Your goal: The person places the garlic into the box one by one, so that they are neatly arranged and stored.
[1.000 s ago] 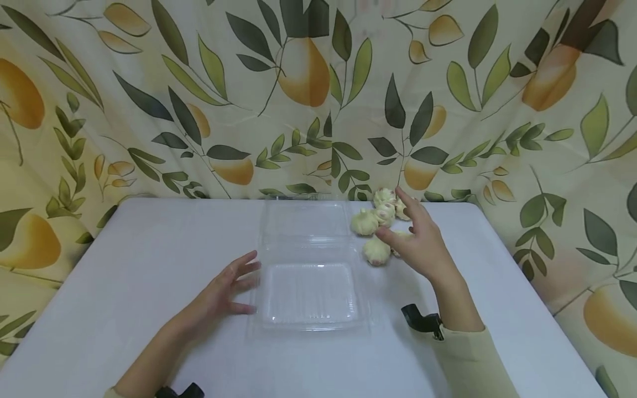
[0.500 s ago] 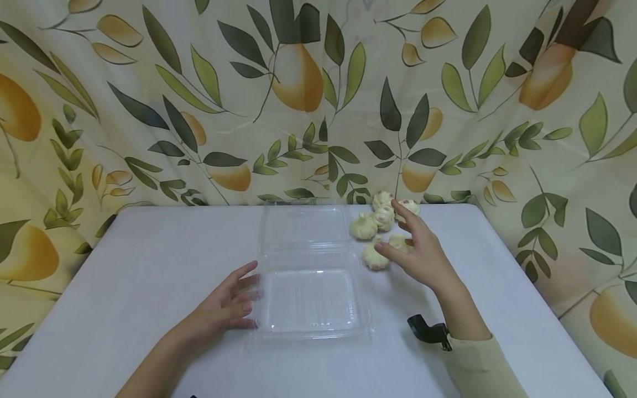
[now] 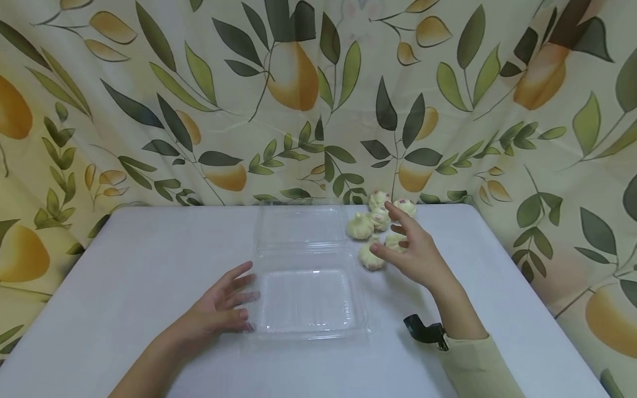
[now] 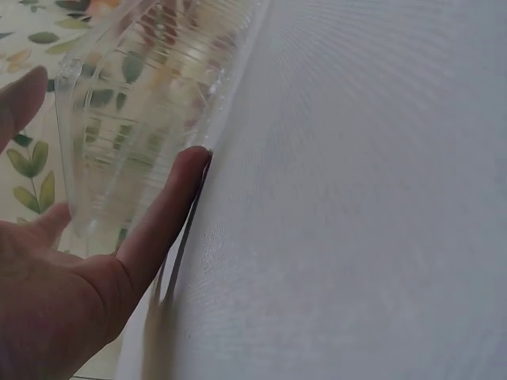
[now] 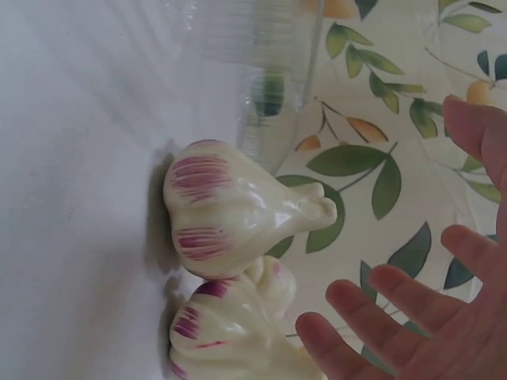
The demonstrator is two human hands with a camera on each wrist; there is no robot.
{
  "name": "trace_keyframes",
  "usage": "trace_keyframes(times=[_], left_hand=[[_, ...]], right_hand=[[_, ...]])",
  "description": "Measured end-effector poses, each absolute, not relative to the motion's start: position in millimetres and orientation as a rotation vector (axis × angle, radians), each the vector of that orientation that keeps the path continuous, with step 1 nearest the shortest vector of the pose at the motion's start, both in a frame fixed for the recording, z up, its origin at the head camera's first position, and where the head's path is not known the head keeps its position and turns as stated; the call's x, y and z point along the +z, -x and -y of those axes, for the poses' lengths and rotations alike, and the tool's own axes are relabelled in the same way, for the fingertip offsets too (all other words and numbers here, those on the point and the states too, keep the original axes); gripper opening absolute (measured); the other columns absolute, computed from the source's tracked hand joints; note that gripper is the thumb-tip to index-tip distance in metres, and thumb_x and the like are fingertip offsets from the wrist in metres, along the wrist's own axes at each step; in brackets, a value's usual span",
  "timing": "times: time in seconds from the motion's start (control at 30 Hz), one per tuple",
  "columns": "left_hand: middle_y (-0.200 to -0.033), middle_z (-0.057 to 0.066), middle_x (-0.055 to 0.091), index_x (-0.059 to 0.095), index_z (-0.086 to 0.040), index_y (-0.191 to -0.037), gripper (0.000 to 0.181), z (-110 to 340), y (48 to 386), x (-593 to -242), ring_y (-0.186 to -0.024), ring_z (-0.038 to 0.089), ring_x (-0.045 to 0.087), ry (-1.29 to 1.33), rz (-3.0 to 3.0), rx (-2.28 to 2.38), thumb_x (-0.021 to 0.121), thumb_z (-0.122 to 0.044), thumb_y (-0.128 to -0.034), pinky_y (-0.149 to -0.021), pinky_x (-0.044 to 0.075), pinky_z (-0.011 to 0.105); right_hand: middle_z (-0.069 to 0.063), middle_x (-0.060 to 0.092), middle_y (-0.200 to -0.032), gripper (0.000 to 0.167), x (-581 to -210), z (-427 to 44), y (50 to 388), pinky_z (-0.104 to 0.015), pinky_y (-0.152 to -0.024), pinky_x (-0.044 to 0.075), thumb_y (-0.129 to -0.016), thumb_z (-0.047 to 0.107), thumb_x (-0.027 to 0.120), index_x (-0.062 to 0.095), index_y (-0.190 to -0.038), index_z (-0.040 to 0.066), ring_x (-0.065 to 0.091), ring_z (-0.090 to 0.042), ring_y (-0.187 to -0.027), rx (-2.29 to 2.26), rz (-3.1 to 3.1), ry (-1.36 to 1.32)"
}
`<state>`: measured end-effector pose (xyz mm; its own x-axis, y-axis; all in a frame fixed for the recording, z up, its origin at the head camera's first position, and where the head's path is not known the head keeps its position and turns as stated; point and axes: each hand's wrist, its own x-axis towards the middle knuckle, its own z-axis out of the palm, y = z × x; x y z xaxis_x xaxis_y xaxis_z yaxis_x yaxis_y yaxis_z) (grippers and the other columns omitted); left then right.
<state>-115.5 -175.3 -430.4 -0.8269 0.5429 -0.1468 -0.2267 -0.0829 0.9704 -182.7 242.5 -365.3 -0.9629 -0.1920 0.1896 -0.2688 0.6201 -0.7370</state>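
A clear plastic clamshell container lies on the white table with its lid folded back toward the curtain. My left hand is at its left edge, fingers spread; in the left wrist view one fingertip is right beside the container wall, and I cannot tell whether it touches. To the right of the container sits a group of several garlic bulbs, cream with purple streaks. My right hand is over the near bulbs, partly covering them. In the right wrist view its fingers are apart from the nearest garlic bulb and hold nothing.
A white cloth covers the table. Behind it hangs a curtain printed with fruit and leaves, close to the table's back edge. A black wrist-camera mount sticks out from the right sleeve.
The head view has shifted slightly, moving the table and container a little lower in the picture. Both hands stay near the same places, with only small finger movement in the left.
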Motion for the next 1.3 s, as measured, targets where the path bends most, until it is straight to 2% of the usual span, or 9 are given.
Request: trace_keyframes(times=[0.1,0.3,0.47,0.73,0.93,1.17,1.3], left_hand=[[-0.165,0.014,0.005,0.011,-0.027,-0.16,0.097,175,116,-429,-0.148,0.043,0.018,-0.34,-1.708,1.901,0.071,-0.002,-0.0885,-0.093,0.054,0.046],[-0.165,0.016,0.008,0.01,-0.027,-0.161,0.104,173,115,-428,-0.149,0.043,0.016,-0.358,-1.802,1.82,0.077,-0.003,-0.0841,-0.094,0.053,0.038],[-0.165,0.015,0.01,0.011,-0.029,-0.16,0.104,173,114,-428,-0.15,0.04,0.017,-0.353,-1.816,1.804,0.077,-0.004,-0.0842,-0.095,0.052,0.036],[-0.165,0.016,0.007,0.009,-0.028,-0.16,0.104,176,116,-431,-0.15,0.041,0.012,-0.337,-1.722,1.846,0.075,0.0,-0.0846,-0.092,0.055,0.04],[-0.166,0.016,0.006,0.01,-0.028,-0.16,0.104,176,117,-432,-0.15,0.041,0.011,-0.345,-1.704,1.865,0.074,0.002,-0.0843,-0.091,0.055,0.041],[-0.166,0.018,0.005,0.009,-0.027,-0.161,0.105,176,117,-431,-0.15,0.042,0.01,-0.36,-1.698,1.877,0.073,0.004,-0.0838,-0.09,0.056,0.041],[-0.166,0.017,0.005,0.01,-0.028,-0.161,0.105,175,117,-431,-0.15,0.041,0.01,-0.354,-1.692,1.878,0.073,0.004,-0.0838,-0.089,0.056,0.041]], right_hand=[[-0.017,0.036,-0.157,0.088,-369,-241,184,-0.062,-0.1,0.044,-0.088,0.038,0.077,0.024,-0.158,0.033,0.047,-0.044,-0.134,1.273,2.764,-0.384],[-0.019,0.04,-0.155,0.092,-374,-241,185,-0.061,-0.098,0.046,-0.085,0.039,0.079,0.024,-0.158,0.031,0.048,-0.044,-0.133,1.26,2.806,-0.397],[-0.021,0.043,-0.152,0.096,-377,-240,187,-0.06,-0.098,0.046,-0.081,0.028,0.084,0.026,-0.158,0.029,0.049,-0.043,-0.132,1.275,2.818,-0.399],[-0.018,0.047,-0.146,0.1,-385,-235,190,-0.055,-0.097,0.05,-0.079,0.024,0.086,0.026,-0.158,0.028,0.05,-0.041,-0.131,1.266,2.862,-0.388],[-0.019,0.047,-0.147,0.098,-389,-235,193,-0.054,-0.094,0.052,-0.079,0.02,0.085,0.027,-0.158,0.023,0.05,-0.041,-0.13,1.273,2.869,-0.409],[-0.018,0.048,-0.15,0.099,-394,-235,195,-0.057,-0.103,0.046,-0.079,0.022,0.085,0.026,-0.158,0.025,0.048,-0.041,-0.133,1.239,2.91,-0.377],[-0.017,0.049,-0.149,0.096,-394,-236,195,-0.056,-0.103,0.046,-0.08,0.023,0.084,0.027,-0.158,0.025,0.05,-0.039,-0.133,1.22,2.915,-0.357]])
